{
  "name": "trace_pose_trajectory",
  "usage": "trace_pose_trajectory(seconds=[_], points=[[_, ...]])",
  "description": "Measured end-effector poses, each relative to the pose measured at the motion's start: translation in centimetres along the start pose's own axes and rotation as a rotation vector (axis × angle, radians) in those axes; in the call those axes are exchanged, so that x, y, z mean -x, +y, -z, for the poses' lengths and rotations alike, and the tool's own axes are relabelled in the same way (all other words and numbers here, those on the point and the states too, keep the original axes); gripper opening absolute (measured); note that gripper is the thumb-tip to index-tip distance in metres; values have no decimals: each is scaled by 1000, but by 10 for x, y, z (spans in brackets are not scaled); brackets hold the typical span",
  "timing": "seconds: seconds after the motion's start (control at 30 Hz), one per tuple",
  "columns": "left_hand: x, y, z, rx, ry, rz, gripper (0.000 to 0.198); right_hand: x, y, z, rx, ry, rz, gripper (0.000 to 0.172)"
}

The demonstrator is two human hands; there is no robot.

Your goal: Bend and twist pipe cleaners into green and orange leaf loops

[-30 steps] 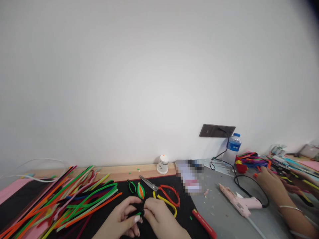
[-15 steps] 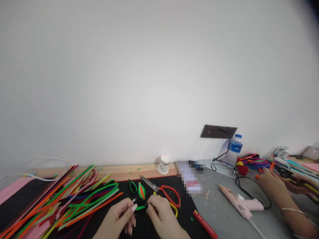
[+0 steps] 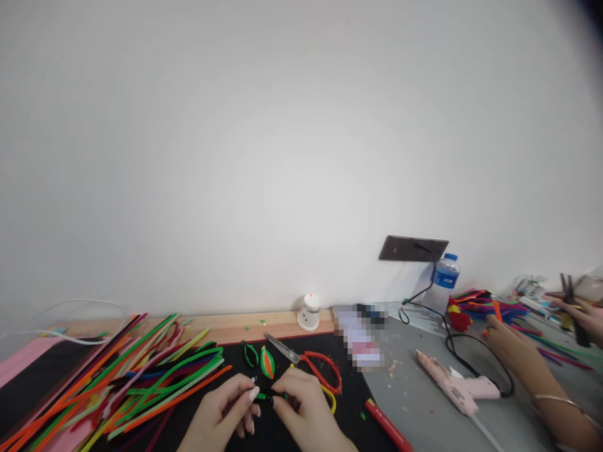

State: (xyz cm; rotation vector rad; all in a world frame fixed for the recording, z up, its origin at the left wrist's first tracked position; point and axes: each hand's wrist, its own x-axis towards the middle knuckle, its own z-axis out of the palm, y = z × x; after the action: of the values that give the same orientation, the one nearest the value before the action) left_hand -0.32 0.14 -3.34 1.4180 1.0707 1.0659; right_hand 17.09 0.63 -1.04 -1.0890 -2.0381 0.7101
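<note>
Over the black mat (image 3: pixel 235 358), my left hand (image 3: pixel 226 411) pinches one end of a short green fuzzy stem (image 3: pixel 261 396). The fingers of my right hand (image 3: pixel 304 411) close on its other, dark end. Just beyond my fingertips lie a green leaf-shaped loop with a dark middle (image 3: pixel 250 355) and a green loop filled with orange and white (image 3: pixel 267 362). Scissors with red handles (image 3: pixel 325 370) lie partly open beside my right hand, and a yellow handle (image 3: pixel 330 397) shows next to them.
Many coloured fuzzy stems (image 3: pixel 164 376) cover the left side. A white cup (image 3: pixel 309 312) stands by the wall. To the right are a red tube (image 3: pixel 387 425), a pink glue gun (image 3: pixel 456 383) with a black cable and a bottle (image 3: pixel 444 282). Another person's hands (image 3: pixel 513 351) work at far right.
My right fingers have shifted slightly and the dark end sits lower between my hands. At far right, the other person's further hand has lifted dark pliers, and the yellow-and-black piece there is gone.
</note>
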Motion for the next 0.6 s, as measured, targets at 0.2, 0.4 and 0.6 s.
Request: trace_pose_trajectory(seconds=[0.2, 0.4, 0.6], points=[[3, 2, -1, -12, 13, -18, 32, 0, -2, -6, -107, 34, -56, 15], [1, 4, -4, 87, -35, 32, 32, -1, 5, -10, -535, -31, -293, 34], [-1, 0, -4, 126, -74, 70, 34, -3, 8, -13, -660, 12, -356, 32]])
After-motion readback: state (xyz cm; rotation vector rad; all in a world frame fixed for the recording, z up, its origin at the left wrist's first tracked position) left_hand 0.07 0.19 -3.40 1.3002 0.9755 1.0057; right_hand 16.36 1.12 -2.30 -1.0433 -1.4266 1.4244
